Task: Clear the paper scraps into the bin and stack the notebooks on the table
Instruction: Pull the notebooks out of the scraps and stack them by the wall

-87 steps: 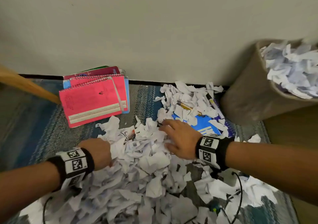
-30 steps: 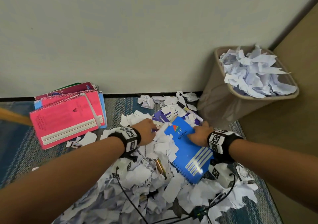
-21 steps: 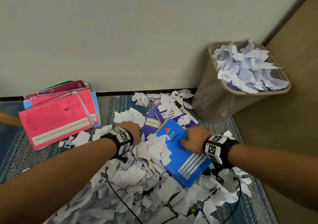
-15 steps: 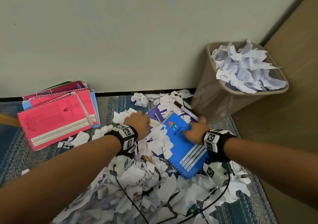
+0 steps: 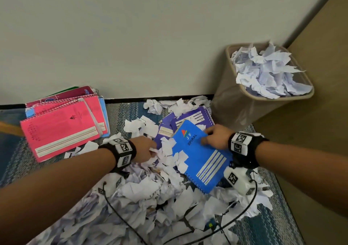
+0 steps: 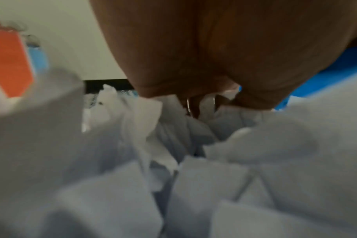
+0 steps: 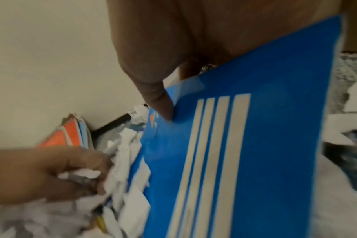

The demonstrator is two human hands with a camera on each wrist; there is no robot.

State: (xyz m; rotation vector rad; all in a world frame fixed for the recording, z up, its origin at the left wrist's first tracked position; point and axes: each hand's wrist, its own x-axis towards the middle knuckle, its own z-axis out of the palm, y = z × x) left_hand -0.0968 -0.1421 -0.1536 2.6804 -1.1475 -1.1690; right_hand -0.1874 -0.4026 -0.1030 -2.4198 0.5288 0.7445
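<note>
There is one blue notebook (image 5: pixel 199 156), at least two purple notebooks (image 5: pixel 190 117) under it, one stack of pink notebooks (image 5: pixel 62 129) at far left, one bin (image 5: pixel 243 105), two hands, and paper scraps (image 5: pixel 150 192) too many to count.

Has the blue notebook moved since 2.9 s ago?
Yes. The blue notebook, then buried near the bin, now lies uncovered, nearer the person.

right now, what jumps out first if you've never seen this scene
A sprawling heap of torn white paper scraps covers the striped blue rug in front of the person. The right hand grips a bright blue spiral notebook lifted from the heap, while the left hand grabs scraps beside it. A tan bin stuffed with crumpled paper stands far right, and a pink notebook stack lies far left.
</note>
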